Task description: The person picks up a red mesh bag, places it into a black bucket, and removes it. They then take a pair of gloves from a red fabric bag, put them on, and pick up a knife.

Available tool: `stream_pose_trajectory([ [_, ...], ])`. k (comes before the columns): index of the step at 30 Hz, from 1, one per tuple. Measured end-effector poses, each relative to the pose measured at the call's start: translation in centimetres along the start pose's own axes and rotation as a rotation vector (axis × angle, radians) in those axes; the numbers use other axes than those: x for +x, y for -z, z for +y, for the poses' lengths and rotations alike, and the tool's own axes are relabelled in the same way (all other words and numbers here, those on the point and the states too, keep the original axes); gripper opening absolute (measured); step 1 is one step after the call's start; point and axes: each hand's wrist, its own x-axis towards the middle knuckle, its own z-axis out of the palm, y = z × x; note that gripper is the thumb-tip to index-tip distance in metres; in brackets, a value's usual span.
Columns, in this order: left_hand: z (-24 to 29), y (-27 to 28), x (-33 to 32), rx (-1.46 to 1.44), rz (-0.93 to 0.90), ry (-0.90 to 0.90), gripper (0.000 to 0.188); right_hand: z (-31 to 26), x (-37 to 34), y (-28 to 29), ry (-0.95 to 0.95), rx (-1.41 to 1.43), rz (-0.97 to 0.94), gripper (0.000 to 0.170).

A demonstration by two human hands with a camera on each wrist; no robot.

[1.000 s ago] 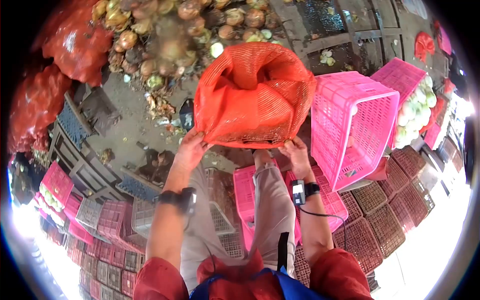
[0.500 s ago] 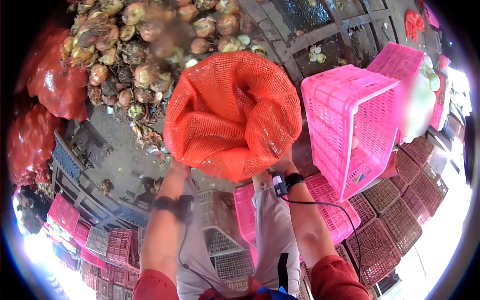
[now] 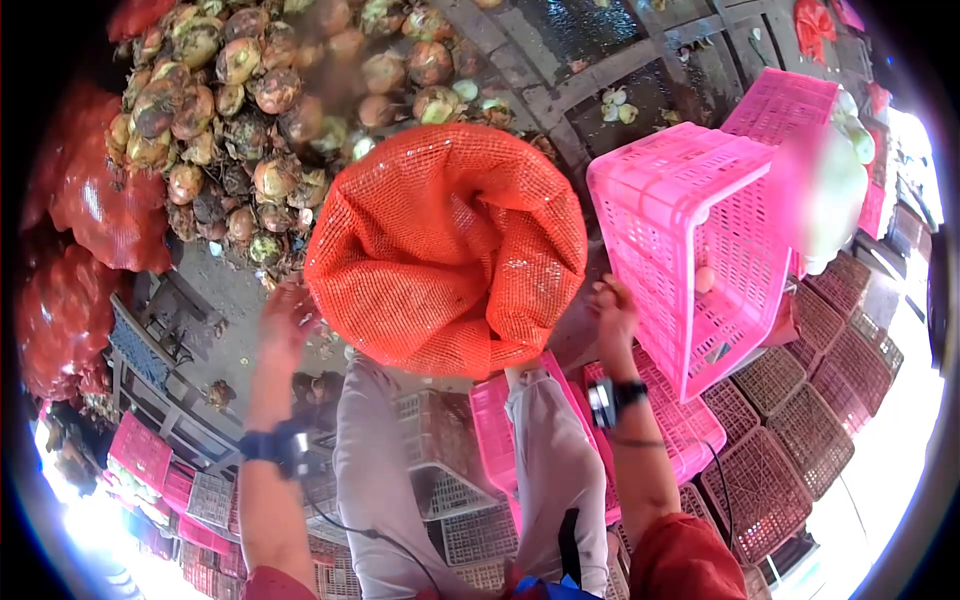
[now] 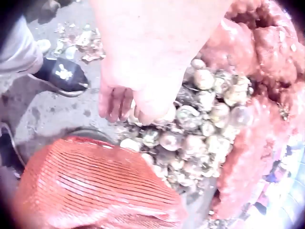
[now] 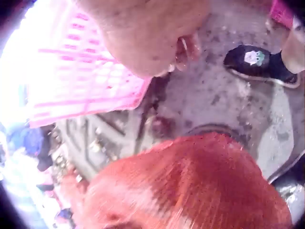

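Many onions (image 3: 235,110) lie heaped on the floor (image 3: 225,285) ahead of the left hand (image 3: 287,312). Rows of slotted brown crates (image 3: 762,490) stand behind and to the right of the right hand (image 3: 614,312). Bulging red sacks (image 3: 105,200) sit well out to the left of the left hand. Near the right hand, on its outer side, is a bright pink crate (image 3: 650,240).

Between the two hands, and a little ahead of them, stands an orange-red net bag (image 3: 415,235) — wide, rounded, its top sunk inward in deep folds.

Both hands are off the bag, one near each side of it. The left is blurred from above; the left wrist view shows its fingers relaxed and hanging downward, holding nothing. The right has its fingers loosely bent, with nothing in its grasp.

A dark shoe (image 4: 64,74) with a pale mark rests on the floor near the left hand. Smallest — a round reddish thing (image 3: 705,279) inside the pink crate, beyond the right hand.
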Motion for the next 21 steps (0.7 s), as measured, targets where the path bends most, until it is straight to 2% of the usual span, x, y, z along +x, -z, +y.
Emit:
stream_pose_trajectory([
  [1,2.1,0.7,-1.1,-0.075,-0.100,-0.051,0.042,-2.8,-3.1,-2.8,0.289,-0.491,0.320,0.015],
  [3,5.7,-0.1,-2.7,-0.149,-0.268,-0.095,0.040,-7.3,-10.0,-9.4,0.337,-0.364,-0.001,0.020],
  [5,8.4,-1.8,-4.0,0.018,-0.307,-0.235,0.050,-6.6,-12.9,-14.1,0.179,-0.417,-0.221,0.035],
  [6,9.0,-2.4,-4.2,0.014,-0.360,-0.238,0.050,-3.5,-12.0,-14.2,0.058,-0.110,-0.472,0.052],
  [7,9.5,-2.9,-4.2,0.070,-0.335,-0.262,0.049,-3.0,-12.0,-17.2,-0.131,-0.079,-0.409,0.071],
  [8,10.0,-3.2,-4.5,0.124,-0.296,-0.290,0.049,-0.1,-9.9,-18.3,-0.240,-0.067,-0.321,0.083],
  [9,10.8,-3.7,-5.2,0.119,-0.318,-0.302,0.049,1.3,-7.8,-20.6,-0.243,-0.158,-0.186,0.093],
  [10,11.7,-4.0,-6.0,0.145,-0.273,-0.304,0.049,3.2,-5.0,-21.3,-0.328,-0.206,-0.113,0.099],
  [11,12.4,-4.0,-6.8,0.175,-0.222,-0.304,0.048,4.9,-3.1,-21.6,-0.334,-0.192,-0.107,0.103],
  [13,13.2,-2.7,-8.1,0.186,-0.230,-0.299,0.048,6.8,1.7,-23.9,-0.413,-0.187,0.002,0.095],
  [16,13.1,-0.4,-8.6,0.186,-0.236,-0.278,0.051,9.0,5.8,-26.7,-0.458,-0.248,0.048,0.090],
  [18,12.6,0.8,-8.9,0.179,-0.231,-0.268,0.054,10.4,7.6,-28.0,-0.472,-0.206,0.028,0.087],
  [20,11.9,1.1,-9.2,0.148,-0.174,-0.223,0.048,12.9,10.3,-29.1,-0.435,-0.181,0.066,0.089],
  [21,11.8,1.3,-9.5,0.150,-0.166,-0.235,0.048,12.1,9.4,-30.7,-0.486,-0.083,0.068,0.083],
])
